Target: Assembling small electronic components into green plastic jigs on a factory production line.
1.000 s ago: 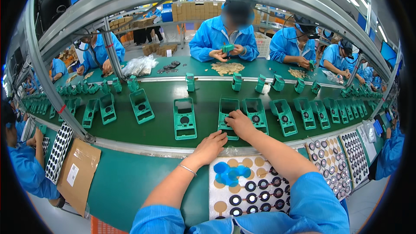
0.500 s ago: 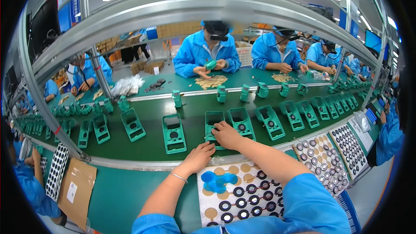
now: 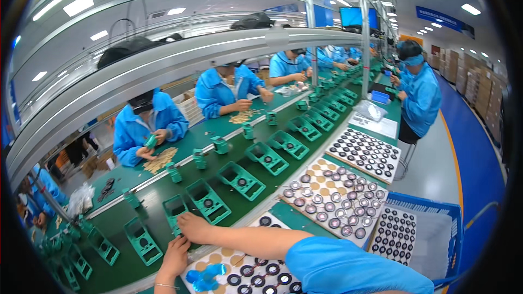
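A green plastic housing [image 3: 174,206] with a rectangular opening lies on the dark green conveyor belt, its near end under my hands. My right hand [image 3: 194,228] reaches over that end with bent fingers pressed down into it; whatever is under the fingertips is hidden. At the near edge of the same housing, my left hand [image 3: 175,256] has its fingers closed against the rim. Just below my hands lies a white board [image 3: 278,222] with rows of black ring-shaped speakers [image 3: 257,281] and tan discs. A crumpled blue film [image 3: 206,277] rests on it.
More green housings [image 3: 208,202] line the belt on both sides. To the right are a tray of silvery round parts [image 3: 332,206], another speaker tray [image 3: 364,152] and a blue crate [image 3: 455,228]. Co-workers [image 3: 150,122] sit across the belt; another person [image 3: 419,95] is at far right.
My view has swung to the right, bringing the blue crate and aisle into sight. Both hands stay at the near end of the same housing.
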Action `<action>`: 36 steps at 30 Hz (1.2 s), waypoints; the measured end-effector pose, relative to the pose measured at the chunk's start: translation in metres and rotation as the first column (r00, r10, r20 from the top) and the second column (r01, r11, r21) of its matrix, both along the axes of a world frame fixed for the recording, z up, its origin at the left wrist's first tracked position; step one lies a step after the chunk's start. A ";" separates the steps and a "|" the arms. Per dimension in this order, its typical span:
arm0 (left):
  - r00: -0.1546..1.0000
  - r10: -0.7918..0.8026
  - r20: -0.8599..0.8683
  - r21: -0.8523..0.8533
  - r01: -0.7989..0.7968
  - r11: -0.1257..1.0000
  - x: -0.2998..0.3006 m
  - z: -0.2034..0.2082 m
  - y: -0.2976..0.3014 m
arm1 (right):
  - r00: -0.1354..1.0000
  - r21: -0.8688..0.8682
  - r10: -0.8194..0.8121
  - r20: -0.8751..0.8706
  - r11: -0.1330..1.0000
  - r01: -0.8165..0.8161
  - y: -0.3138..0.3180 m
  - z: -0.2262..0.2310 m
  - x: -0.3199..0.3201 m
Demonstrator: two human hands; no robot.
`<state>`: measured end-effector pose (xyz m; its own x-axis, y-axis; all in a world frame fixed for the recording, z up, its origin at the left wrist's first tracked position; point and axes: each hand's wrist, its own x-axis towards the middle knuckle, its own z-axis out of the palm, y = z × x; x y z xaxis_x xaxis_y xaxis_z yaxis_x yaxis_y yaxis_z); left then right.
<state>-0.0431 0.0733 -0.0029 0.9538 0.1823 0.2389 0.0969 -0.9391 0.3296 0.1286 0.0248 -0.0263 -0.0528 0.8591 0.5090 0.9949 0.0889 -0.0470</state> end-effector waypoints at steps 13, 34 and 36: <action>0.987 -0.020 -0.158 -0.061 0.010 0.998 0.012 0.007 -0.003 | 0.992 -0.123 -0.117 -0.037 0.986 0.112 0.018 0.017 0.009; 0.977 -0.111 -0.180 -0.142 0.086 0.986 0.016 0.016 -0.002 | 0.983 -0.155 -0.176 0.043 0.971 0.181 0.025 0.027 0.006; 0.978 -0.110 -0.180 -0.163 0.081 0.983 0.018 0.018 -0.004 | 0.981 -0.153 -0.196 -0.007 0.969 0.192 0.023 0.027 0.007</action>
